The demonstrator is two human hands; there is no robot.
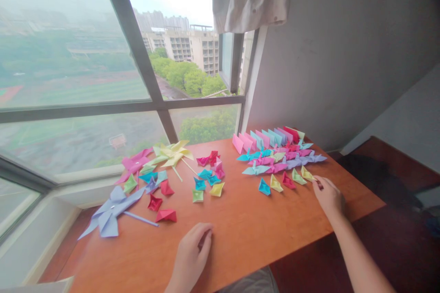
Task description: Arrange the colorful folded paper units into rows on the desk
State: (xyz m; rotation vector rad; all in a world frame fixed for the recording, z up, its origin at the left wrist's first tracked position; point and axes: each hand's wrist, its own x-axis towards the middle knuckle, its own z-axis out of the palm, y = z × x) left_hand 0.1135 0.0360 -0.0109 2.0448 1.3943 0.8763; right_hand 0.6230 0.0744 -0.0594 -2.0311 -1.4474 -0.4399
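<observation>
At the lower centre of the frame the left hand [190,249] rests on the orange wooden tabletop [254,233], fingers loosely curled, holding nothing. Further up on the right, the right hand [328,196] lies palm down, gripping nothing, fingertips just beside a small yellow folded-paper piece [307,174] at the end of a row. Beyond, at left, lie a lilac paper pinwheel [112,210] and a yellow paper pinwheel [173,152].

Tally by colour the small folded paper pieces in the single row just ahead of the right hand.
Blue piece: 1
Red piece: 1
Yellow or pale green pieces: 3
Total: 5
</observation>
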